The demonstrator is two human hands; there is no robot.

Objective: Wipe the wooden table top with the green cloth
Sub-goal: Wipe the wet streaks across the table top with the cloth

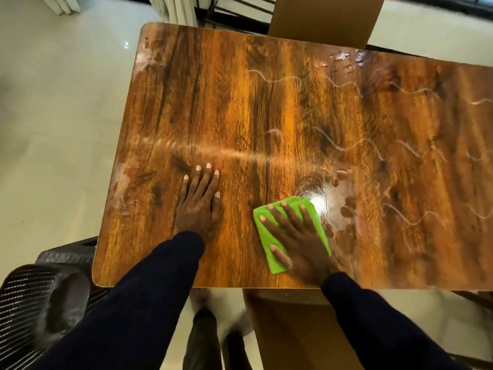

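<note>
Pale floor [53, 129] surrounds the wooden table top [240, 102]; the grain is dark amber, viewed from above.

Your left hand [198, 206] lies palm down on bare wood toward the front left. Its fingers are straight and only slightly apart, with the thumb alongside.

Your right hand [296, 244] presses flat on the green cloth [266, 236], fingers straight and spread across it, thumb out to the side.

Cloth position: flat on the table near the front edge, just right of your left hand and apart from it.

White wavy streaks [280, 80] cross the right half. A bright wet patch [320, 201] sits just beyond the cloth.

Dark woven chair [32, 297] stands by the front-left corner, cardboard box [325, 17] at the far edge.

Your sleeves [160, 276] are dark.
</note>
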